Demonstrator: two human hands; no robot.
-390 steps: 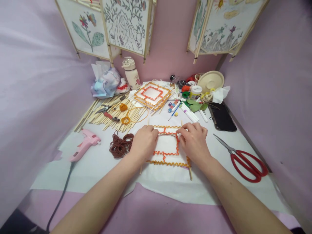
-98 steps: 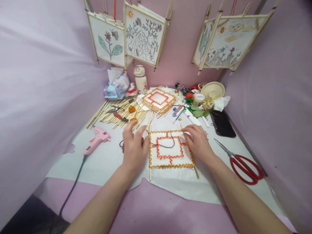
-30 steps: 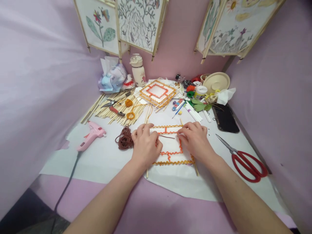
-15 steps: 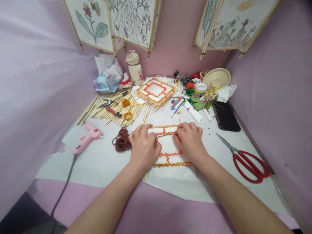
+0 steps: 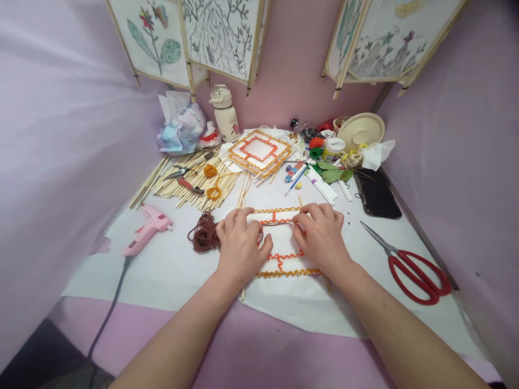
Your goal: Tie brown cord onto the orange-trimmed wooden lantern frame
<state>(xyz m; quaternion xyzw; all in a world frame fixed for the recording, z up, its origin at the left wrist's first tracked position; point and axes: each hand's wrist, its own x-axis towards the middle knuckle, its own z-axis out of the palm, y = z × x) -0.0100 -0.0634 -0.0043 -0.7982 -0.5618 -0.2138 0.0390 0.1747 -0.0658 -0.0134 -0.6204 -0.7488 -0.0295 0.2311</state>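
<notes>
A panel framed with thin sticks (image 5: 288, 273) lies on the white sheet, edged in wavy yellow cord with orange-red cord inside. Across its upper part runs a brown cord (image 5: 278, 223), between my two hands. My left hand (image 5: 243, 243) rests over the panel's left side with its fingers curled on the brown cord; the thumb stands a little apart. On the right side, my right hand (image 5: 320, 232) pinches the other end of the cord by the inner orange-red line. Fingertips partly hide the cord ends. A brown cord bundle (image 5: 205, 232) lies beside my left hand.
A pink glue gun (image 5: 148, 229) with its cable lies left, red-handled scissors (image 5: 409, 267) and a phone (image 5: 377, 193) right. Behind are pliers (image 5: 184, 180) on sticks, a bottle (image 5: 225, 114), a similar panel (image 5: 259, 152) and markers (image 5: 320, 185). Lanterns (image 5: 221, 38) hang above.
My right hand has shifted slightly right, and the brown cord between the hands looks straighter. My left thumb has moved away from the fingers.
</notes>
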